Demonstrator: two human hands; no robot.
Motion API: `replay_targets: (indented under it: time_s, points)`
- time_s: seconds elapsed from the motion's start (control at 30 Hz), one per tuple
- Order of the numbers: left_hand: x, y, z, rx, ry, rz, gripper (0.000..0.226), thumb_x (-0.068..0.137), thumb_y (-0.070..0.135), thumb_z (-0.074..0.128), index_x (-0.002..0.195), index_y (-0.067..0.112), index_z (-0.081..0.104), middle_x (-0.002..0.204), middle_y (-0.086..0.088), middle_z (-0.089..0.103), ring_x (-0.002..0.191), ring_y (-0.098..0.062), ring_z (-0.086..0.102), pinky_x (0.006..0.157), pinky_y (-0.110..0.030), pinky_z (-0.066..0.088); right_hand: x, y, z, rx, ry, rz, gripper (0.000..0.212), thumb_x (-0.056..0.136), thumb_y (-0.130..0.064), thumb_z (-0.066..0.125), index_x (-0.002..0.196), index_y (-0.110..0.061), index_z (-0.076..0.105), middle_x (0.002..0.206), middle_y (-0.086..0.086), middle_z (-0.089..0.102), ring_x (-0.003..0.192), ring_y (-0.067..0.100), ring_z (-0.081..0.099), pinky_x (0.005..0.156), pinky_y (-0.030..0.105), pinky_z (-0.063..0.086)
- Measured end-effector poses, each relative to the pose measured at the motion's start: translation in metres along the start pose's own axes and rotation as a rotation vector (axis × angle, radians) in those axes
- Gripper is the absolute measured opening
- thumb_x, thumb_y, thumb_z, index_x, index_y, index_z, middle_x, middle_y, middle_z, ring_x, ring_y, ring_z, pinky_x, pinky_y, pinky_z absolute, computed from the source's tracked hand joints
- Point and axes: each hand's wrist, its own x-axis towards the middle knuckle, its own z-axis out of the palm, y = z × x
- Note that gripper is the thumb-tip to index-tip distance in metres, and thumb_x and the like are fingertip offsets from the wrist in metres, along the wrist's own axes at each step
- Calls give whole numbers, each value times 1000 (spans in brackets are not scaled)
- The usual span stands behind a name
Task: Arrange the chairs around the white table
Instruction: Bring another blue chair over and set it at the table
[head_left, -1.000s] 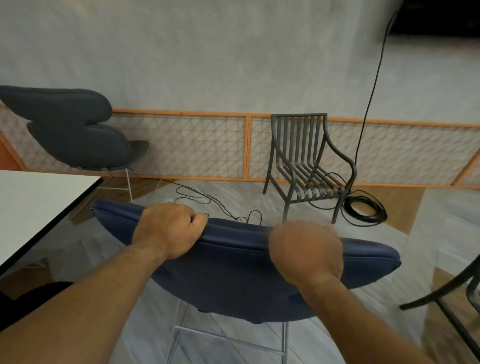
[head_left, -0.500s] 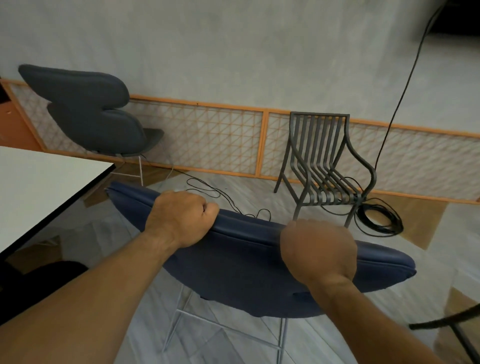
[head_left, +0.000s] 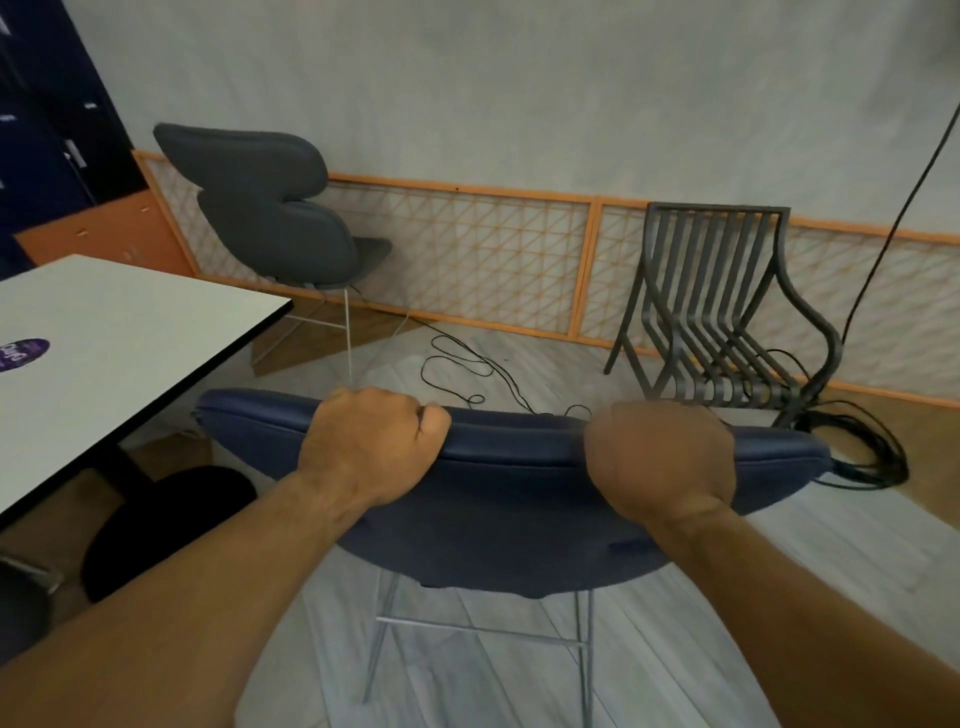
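Left hand (head_left: 371, 441) and right hand (head_left: 660, 462) each grip the blue chair's (head_left: 509, 519) back rim, which runs left-right. Counter (head_left: 130, 322) lies to the chair's left, near it; left hand nearer.

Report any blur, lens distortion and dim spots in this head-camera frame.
Head view, blur: the right hand gripping the blue chair looks smeared, while the left hand is sharper. Head view, distortion: the wide-angle lens slants the orange wall rail and stretches the forearms. Head view, light: soft, with no glare and deep shade under the white table.
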Motion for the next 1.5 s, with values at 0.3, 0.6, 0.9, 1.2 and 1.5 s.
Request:
replay_targets:
  time_s: [0.3, 0.6, 0.9, 1.2, 1.5]
  points:
    - [-19, -16, -16, 66, -53, -84, 45, 89, 35, 10, 61, 21, 42, 64, 3, 54, 57, -16, 44, 62, -32, 31, 19, -22, 16, 126, 51, -128, 43, 85, -35, 34, 50, -18, 52, 45, -2, 48, 42, 17, 35, 55, 27, 28]
    - [-29, -19, -31, 299, -233, -156, 19, 71, 14, 69, 64, 6, 53, 45, -9, 46, 36, -28, 44, 44, -32, 34, 47, -39, 38, 223, 71, -253, 42, 84, -34, 36, 49, -18, 52, 44, -3, 48, 41, 17, 35, 55, 28, 29]
    - [-9, -36, -12, 173, 25, -331, 45, 82, 41, 14, 46, 22, 34, 45, 2, 41, 41, -19, 36, 45, -23, 13, 73, -49, 55, 272, 64, -282, 43, 85, -34, 36, 49, -17, 51, 44, -3, 48, 41, 18, 37, 56, 31, 34]
    - [-3, -54, -9, 187, 28, -278, 49, 78, 43, 0, 52, 20, 35, 51, 5, 37, 46, -15, 30, 46, -28, 12, 82, -61, 62, 213, 66, -284, 41, 85, -34, 35, 51, -20, 54, 44, -6, 47, 41, 15, 36, 54, 27, 30]
    - [-2, -54, -8, 144, 43, -347, 51, 80, 46, 7, 46, 22, 36, 44, 8, 33, 40, -9, 26, 45, -27, 13, 82, -63, 61, 241, 94, -282, 40, 84, -31, 35, 49, -19, 50, 43, -6, 43, 40, 14, 34, 53, 26, 29]
